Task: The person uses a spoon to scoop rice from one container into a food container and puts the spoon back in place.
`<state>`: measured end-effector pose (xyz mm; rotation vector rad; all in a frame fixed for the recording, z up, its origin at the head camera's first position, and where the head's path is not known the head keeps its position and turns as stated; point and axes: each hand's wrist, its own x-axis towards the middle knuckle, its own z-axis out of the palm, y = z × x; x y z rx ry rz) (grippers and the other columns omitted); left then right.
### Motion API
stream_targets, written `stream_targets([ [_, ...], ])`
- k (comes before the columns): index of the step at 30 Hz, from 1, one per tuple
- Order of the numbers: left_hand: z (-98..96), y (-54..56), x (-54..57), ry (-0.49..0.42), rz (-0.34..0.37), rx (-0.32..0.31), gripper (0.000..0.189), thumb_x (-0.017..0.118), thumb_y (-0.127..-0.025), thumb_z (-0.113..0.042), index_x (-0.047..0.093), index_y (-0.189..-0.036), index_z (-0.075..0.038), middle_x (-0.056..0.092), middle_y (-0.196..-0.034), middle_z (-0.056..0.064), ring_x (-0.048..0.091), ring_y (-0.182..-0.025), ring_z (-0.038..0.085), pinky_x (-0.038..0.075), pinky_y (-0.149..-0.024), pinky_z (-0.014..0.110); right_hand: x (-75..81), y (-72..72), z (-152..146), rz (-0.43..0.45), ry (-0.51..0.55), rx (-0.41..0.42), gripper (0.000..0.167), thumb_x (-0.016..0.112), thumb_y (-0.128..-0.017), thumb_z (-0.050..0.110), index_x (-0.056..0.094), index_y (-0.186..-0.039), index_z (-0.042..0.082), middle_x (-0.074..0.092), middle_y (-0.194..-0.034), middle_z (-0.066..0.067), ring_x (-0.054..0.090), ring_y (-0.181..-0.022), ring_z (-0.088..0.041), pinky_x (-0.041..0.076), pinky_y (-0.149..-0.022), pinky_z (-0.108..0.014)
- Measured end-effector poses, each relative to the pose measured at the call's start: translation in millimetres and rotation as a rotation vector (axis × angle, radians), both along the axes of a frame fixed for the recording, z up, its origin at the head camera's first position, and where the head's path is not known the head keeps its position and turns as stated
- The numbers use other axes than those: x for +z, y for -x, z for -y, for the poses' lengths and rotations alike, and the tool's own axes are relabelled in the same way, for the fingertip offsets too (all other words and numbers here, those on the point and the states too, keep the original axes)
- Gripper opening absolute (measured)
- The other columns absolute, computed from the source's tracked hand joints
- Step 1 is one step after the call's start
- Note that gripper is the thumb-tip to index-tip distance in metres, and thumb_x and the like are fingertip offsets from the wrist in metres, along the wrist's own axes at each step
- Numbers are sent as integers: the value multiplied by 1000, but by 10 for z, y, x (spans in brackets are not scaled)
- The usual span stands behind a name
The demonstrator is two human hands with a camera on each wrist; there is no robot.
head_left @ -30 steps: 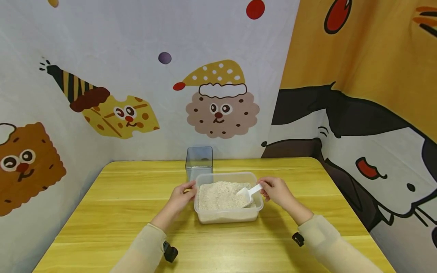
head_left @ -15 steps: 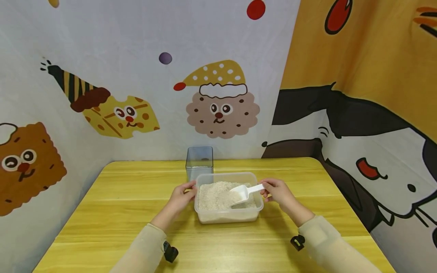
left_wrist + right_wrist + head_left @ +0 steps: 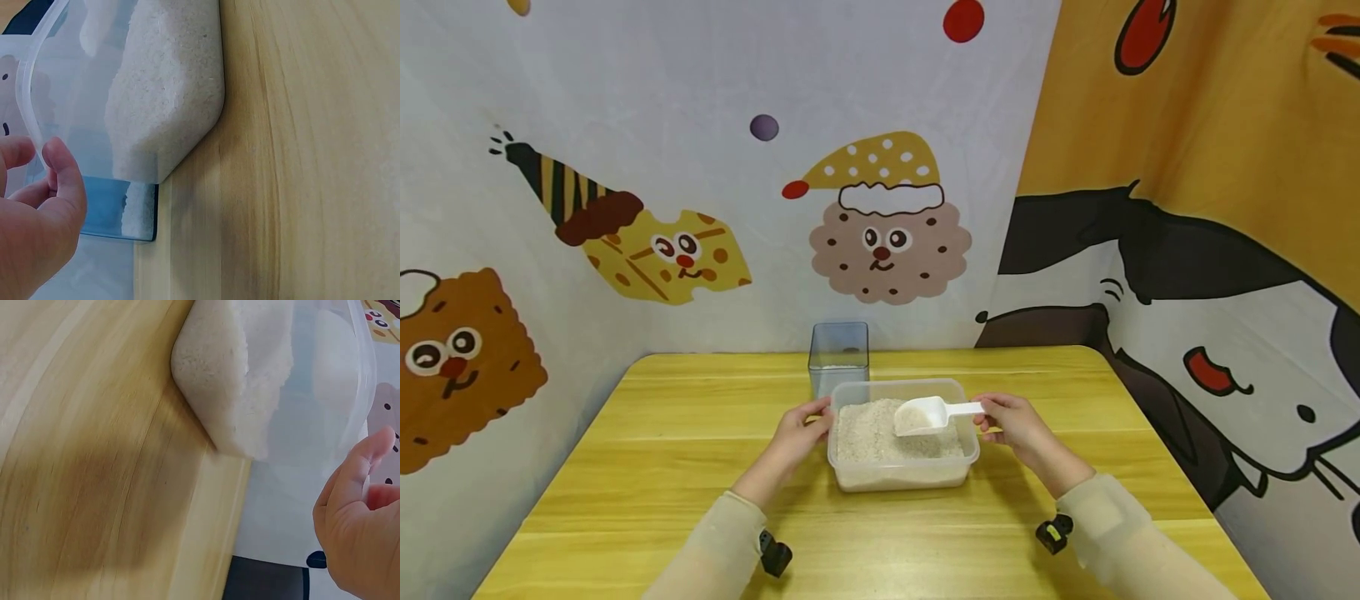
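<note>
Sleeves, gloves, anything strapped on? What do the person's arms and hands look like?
Left hand and right hand: bare, no gloves. Both arms: plain pale cream long sleeves, left sleeve and right sleeve. Small black device at each cuff: left device, right device. No cables visible.

On a yellow wood-grain table (image 3: pixel 700 467) sits a clear container (image 3: pixel 917 389) heaped with pale grains (image 3: pixel 865 429). The left hand (image 3: pixel 800 435) holds its left edge, while the right hand (image 3: pixel 1017 427) pinches the handle of a white scoop (image 3: pixel 934 412) – its bowl over the heap, points left and carries some grains. Just behind the container's left part stands a bluish see-through bin (image 3: pixel 838 357) – beyond it hangs a cloth (image 3: pixel 700 75) printed with cartoon characters.
</note>
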<state>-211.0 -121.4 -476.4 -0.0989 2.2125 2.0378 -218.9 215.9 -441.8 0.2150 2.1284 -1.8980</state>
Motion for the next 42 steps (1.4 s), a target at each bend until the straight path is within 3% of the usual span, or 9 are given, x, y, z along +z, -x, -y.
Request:
stream_targets([
  [9, -2, 8, -15, 2, 12, 3, 42, 54, -94, -6, 49, -135, 4, 52, -113, 12, 57, -99, 17, 52, -82, 26, -20, 10, -16, 25, 63, 9, 32, 36, -103, 13, 49, -123, -9, 59, -72, 3, 51, -63, -6, 48, -55, -19],
  [22, -3, 25, -4, -16, 27, 6, 42, 54, -94, -5, 48, -136, 2, 51, -113, 12, 55, -107, 25, 52, -81, 24, 20, 36, -32, 32, 119, -26, 39, 37, -103, 16, 43, -131, -10, 60, -73, 5, 52, -65, -5, 49, -57, -18],
  [32, -8, 26, -9, -13, 31, 11, 42, 54, -95, -6, 48, -136, 2, 51, -114, 12, 56, -104, 22, 52, -81, 24, 71, 56, -15, 31, 155, -34, 33, 38, -103, 17, 49, -125, -6, 61, -74, 5, 53, -66, -5, 50, -59, -18],
  [42, -1, 7, 25, -22, 35, 2, 44, 54, -95, -7, 46, -137, 4, 50, -113, 12, 56, -99, 17, 51, -80, 23, 245, 127, 39, 11, 163, -16, 40, 37, -103, 18, 41, -134, -8, 61, -74, 6, 52, -65, -4, 49, -59, -17],
])
